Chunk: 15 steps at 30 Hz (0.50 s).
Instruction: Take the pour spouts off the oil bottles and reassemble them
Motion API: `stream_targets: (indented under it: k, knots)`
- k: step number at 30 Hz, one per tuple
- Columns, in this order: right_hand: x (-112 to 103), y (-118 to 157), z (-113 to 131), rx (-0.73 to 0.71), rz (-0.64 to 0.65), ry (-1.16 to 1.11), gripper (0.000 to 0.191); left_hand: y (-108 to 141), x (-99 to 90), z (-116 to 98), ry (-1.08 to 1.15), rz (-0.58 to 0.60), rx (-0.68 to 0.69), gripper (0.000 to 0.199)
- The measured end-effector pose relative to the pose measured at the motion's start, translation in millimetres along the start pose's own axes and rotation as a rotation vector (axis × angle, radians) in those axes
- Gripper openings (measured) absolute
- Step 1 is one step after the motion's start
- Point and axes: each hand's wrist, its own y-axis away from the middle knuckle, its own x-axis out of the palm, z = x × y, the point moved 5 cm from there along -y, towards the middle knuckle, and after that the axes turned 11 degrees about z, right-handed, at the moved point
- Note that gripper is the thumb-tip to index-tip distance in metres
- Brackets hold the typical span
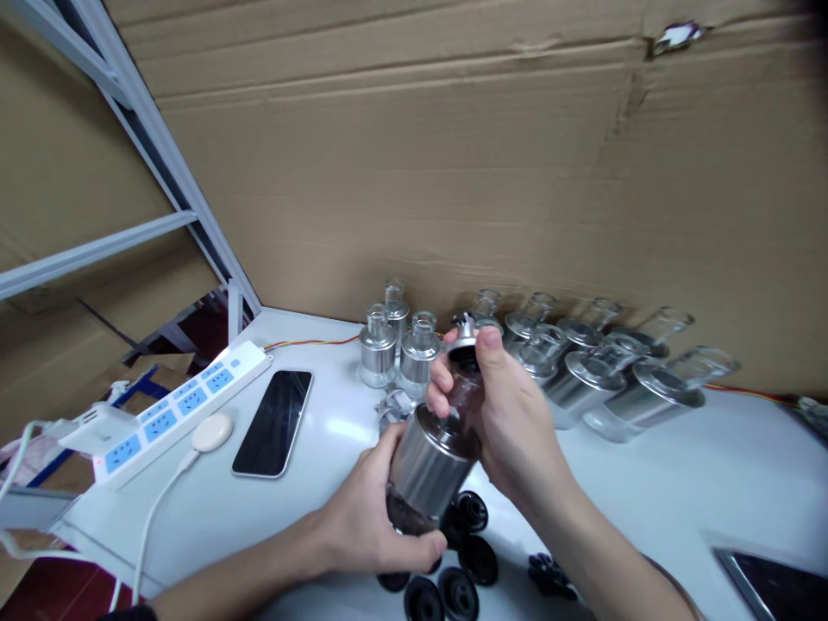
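Note:
A glass bottle [432, 466] with a silver metal sleeve is tilted above the table, its neck pointing up and to the right. My left hand [372, 517] wraps around its lower body. At the neck, my right hand [511, 414] grips the silver and black stopper [463, 343], thumb on one side and fingers on the other. Whether the stopper is fully seated in the neck is hidden by my fingers. Below the bottle lie several round black caps [479, 561]. A small pile of silvery parts [396, 407] sits just behind my left hand.
Several sleeved glass bottles [588, 379] stand at the back right, and a few more [378, 345] at the back centre. A phone [272, 423], power strip [185, 414] and white round charger [212, 432] lie left. Black small parts [549, 576] and a dark-screened device [769, 582] are at right. Cardboard [453, 172] walls the back.

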Motion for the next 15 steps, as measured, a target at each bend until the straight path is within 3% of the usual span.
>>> stream_targets:
  k: [5, 7, 11, 15]
  knots:
    - [-27, -1, 32, -0.328, -0.224, 0.402, 0.018, -3, -2.1, 2, 0.174, 0.040, 0.026, 0.073]
    - [-30, -4, 41, -0.243, -0.137, 0.595, 0.016, -3, -5.4, 1, 0.132, -0.005, 0.026, 0.073]
    - [-21, -5, 43, -0.091, 0.196, 0.858, 0.011, -2, -8.8, -2, 0.010, -0.059, 0.045, 0.065]
    - [-12, -3, 37, -0.103, 0.295, 0.968, 0.009, -2, -17.3, 3, -0.152, -0.142, 0.034, 0.068]
